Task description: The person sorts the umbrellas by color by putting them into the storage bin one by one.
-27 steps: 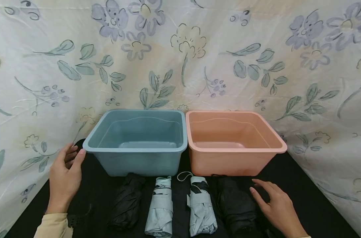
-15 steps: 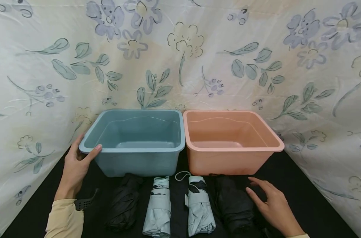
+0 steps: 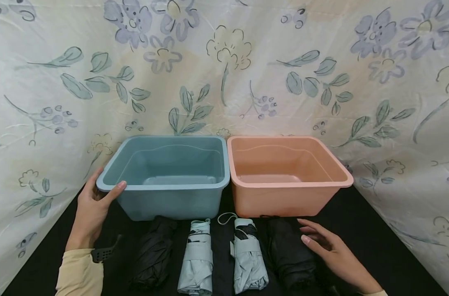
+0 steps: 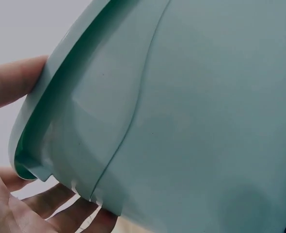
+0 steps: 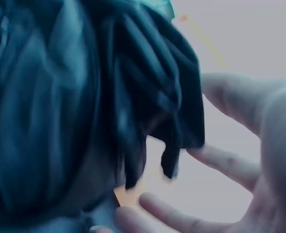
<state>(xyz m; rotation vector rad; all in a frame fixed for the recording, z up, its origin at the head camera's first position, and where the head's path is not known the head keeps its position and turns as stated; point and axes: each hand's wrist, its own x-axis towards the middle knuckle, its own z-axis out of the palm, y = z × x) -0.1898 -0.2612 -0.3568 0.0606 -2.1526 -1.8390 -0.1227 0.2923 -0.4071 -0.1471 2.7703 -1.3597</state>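
The right-hand black folded umbrella (image 3: 291, 255) lies on the counter (image 3: 379, 246) in front of the orange bin (image 3: 279, 201), its long axis running away from the person, far end slanting slightly left. It is just left of the right hand (image 3: 333, 253), the nearer hand, whose fingers are parted and loosely bent; whether they touch the fabric I cannot tell. Farther left lie two pale folded umbrellas (image 3: 250, 263) and another black one (image 3: 155, 253). The left hand (image 3: 91, 211) grips the blue bin (image 3: 169, 202) by its rim.

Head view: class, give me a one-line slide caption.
Left hand gripping a blue tub, peach tub alongside; right hand beside the rightmost of four folded umbrellas.
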